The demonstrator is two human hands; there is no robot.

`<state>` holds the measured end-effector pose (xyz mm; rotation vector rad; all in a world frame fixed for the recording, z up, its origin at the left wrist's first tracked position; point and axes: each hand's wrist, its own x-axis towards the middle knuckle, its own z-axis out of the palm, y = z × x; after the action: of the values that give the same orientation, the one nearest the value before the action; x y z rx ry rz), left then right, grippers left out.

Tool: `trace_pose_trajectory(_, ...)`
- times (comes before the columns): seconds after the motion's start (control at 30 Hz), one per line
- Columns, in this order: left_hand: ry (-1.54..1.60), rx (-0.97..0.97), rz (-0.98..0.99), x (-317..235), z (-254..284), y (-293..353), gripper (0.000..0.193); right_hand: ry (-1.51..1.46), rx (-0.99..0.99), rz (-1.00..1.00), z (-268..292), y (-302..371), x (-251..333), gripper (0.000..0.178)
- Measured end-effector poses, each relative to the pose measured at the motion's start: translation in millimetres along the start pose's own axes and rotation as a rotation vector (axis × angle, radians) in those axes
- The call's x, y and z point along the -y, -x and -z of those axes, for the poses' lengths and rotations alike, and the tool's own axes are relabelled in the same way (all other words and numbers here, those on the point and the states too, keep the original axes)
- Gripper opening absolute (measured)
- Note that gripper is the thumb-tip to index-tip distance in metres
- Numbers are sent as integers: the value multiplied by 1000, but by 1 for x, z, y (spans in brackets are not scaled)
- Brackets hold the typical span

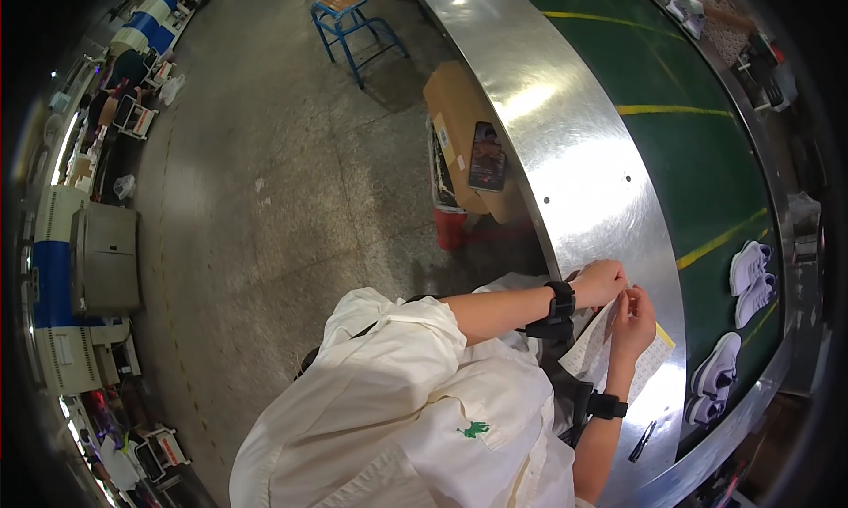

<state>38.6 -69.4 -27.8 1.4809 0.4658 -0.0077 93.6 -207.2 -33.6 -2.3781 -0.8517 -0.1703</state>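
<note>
My left hand [601,284] is closed over the near side of the metal ledge, its fingers bent at the top of a white printed paper sheet [579,353] that curls upward. Meeting it from the right, my right hand [634,324] has thumb and fingers pinched together; whatever lies between those fingertips is too small to make out. Beneath the right hand, another printed sheet [655,360] with a yellow edge rests on the ledge. Black bands circle both wrists. A small black tool [643,442] lies on the metal close to my right forearm.
Beyond the metal ledge [583,146] runs a green conveyor belt [698,168] with yellow lines. Pale lavender sneakers [751,283] and another pair [716,367] sit on it. A phone [487,157] leans on a cardboard box [459,102] beside the ledge. A blue-framed stool [344,22] stands farther off.
</note>
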Motion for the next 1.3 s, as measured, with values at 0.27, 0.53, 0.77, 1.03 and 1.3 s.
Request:
trace_pose_trajectory(0.27,-55,-76,-27,7,-6,-3,20,-232,-40,-168,-1,7,-6,12)
trace_pose_trajectory(0.53,-237,-125,-177,11,-7,8,20,-197,2,-293,1,7,-3,16)
trace_pose_trajectory(0.77,-162,-94,-356,37,-10,-22,13,-985,-341,-641,53,-9,-48,32)
trace_pose_trajectory(1.03,-222,-398,-263,29,77,-38,29,-209,-664,-584,177,14,-144,84)
trace_pose_trajectory(1.3,-891,-464,-718,3,48,2,41,355,-383,-914,203,-9,-209,103)
